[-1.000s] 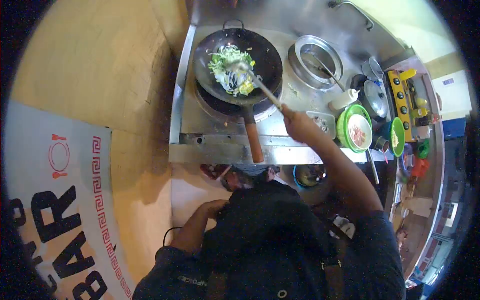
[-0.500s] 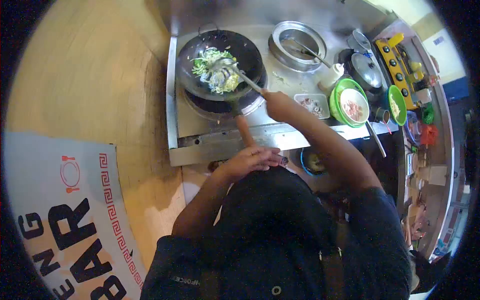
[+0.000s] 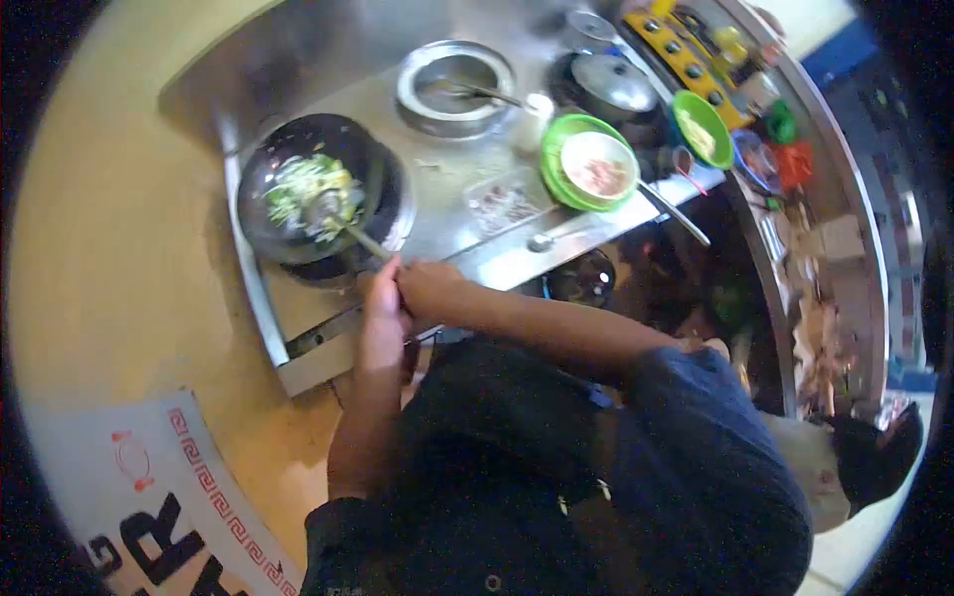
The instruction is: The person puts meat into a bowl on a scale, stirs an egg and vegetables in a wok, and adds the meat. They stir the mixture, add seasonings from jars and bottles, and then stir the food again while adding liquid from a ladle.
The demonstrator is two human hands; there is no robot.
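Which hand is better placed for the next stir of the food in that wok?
Probably the right hand: it grips the ladle, whose head rests in the food in the wok. The left hand is close beside it; blur hides what it grips.

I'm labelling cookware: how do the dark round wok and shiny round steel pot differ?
The dark round wok looks wider; the shiny round steel pot, narrower. The wok is blackish, the pot silvery. The wok holds greenish food; the pot, a long-handled utensil. Both are uncovered.
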